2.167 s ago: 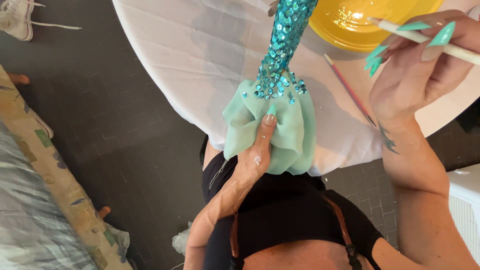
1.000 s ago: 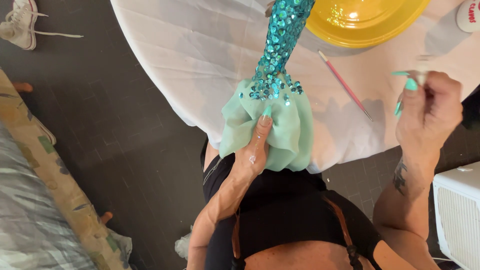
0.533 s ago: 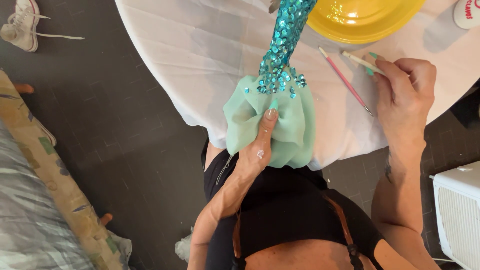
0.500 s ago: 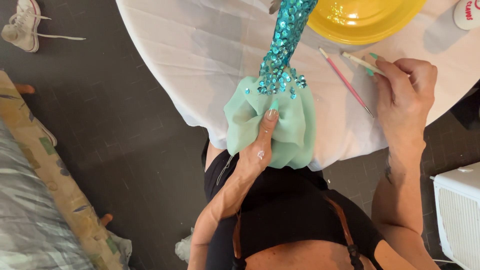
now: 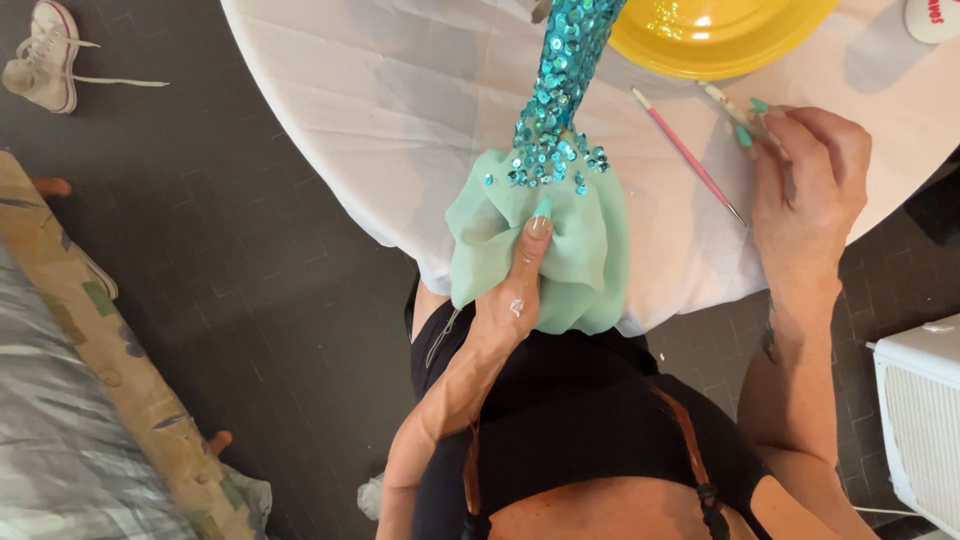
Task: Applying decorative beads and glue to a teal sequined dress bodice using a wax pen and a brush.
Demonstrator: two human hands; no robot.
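Left hand (image 5: 515, 300) grasps the soft, light mint fabric (image 5: 580, 250) below its fragile sequins (image 5: 555, 110); right hand (image 5: 805, 190) fingers pinch a brush (image 5: 728, 108).

Only one labelled item in my view: a small white round container (image 5: 932, 18) with red lettering, at the far right corner of the white tablecloth (image 5: 400, 120), cut off by the frame edge. No signs or screens.

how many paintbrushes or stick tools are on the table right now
2. A pink-handled brush lies free on the white tablecloth, below the yellow bowl. A pale one lies beside it under the right hand. Others may be hidden beyond the frame.
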